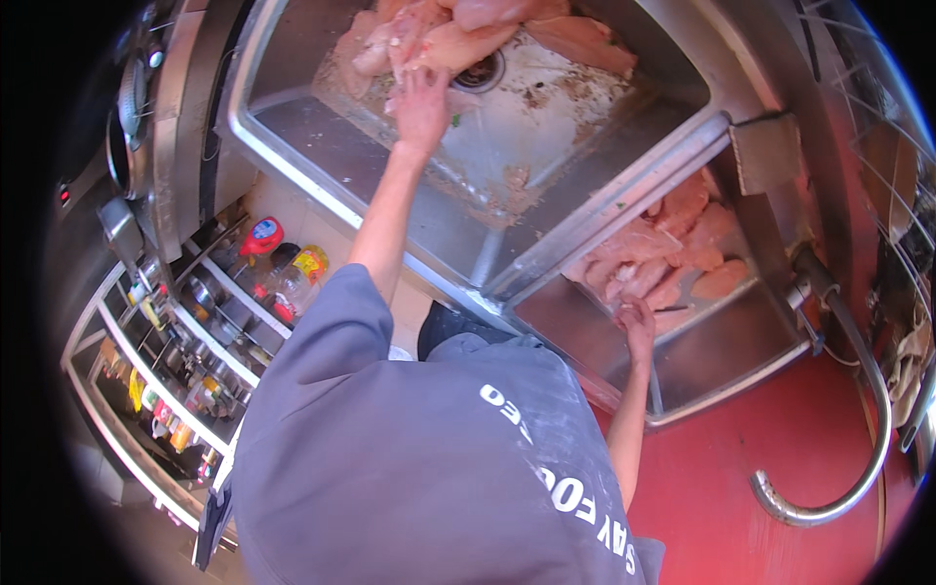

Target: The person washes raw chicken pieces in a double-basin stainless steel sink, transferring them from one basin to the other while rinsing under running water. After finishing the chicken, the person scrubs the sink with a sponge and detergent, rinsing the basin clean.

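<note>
My left hand (pixel 424 106) reaches into the large metal sink basin (pixel 322 139), its fingers closed over a pale piece of raw chicken (pixel 401 69) at the near edge of a pile. More raw chicken breasts (pixel 482 40) lie beside it, around the drain (pixel 480 73). In the smaller basin (pixel 578 322) at the right, my right hand (pixel 635 316) is at the near side of several raw chicken pieces (pixel 651 252). Its fingers are curled, and whether they grip anything is unclear. A thin dark object (pixel 671 308) lies just right of that hand.
A metal divider (pixel 607 208) separates the two basins. A curved metal spout (pixel 870 482) hangs at the right over a red surface (pixel 746 468). Shelves (pixel 175 322) with bottles and metalware stand at the left. Brown residue (pixel 512 197) coats parts of the large basin's floor.
</note>
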The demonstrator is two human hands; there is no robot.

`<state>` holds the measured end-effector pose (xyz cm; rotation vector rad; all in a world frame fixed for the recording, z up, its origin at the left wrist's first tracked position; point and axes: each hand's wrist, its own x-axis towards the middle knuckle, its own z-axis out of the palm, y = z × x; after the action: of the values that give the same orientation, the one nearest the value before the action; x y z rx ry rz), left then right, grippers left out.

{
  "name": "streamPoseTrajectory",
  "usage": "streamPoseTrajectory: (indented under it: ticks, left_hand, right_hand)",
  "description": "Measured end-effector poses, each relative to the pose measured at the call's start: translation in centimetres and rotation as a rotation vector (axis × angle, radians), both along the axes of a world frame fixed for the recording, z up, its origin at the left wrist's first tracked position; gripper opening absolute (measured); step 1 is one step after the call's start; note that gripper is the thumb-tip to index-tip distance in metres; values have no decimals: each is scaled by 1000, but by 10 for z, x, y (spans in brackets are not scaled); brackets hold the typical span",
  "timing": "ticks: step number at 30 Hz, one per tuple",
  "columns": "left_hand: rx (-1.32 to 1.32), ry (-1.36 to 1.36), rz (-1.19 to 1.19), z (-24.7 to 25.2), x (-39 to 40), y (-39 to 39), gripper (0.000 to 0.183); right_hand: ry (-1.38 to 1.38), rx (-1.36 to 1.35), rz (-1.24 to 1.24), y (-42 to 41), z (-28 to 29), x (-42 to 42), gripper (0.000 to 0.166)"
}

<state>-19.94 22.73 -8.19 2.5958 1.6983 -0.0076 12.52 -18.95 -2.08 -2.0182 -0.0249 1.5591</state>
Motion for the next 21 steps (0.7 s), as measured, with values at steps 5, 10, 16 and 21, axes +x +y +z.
streamPoseTrajectory:
  ticks: [5, 10, 16, 21]
  left_hand:
    - [-34, -89, 182, 5, 2, -6, 44]
    - [-31, -99, 258, -4, -7, -9, 45]
    - [-217, -7, 306, -19, -41, -1, 41]
    - [-331, 136, 168, -10, -38, 10, 36]
  right_hand:
    - [14, -32, 14, -3, 0, -1, 28]
    - [18, -37, -5, 10, 2, -9, 28]
    - [23, 10, -40, 18, 6, -13, 29]
    - [5, 62, 15, 14, -7, -6, 28]
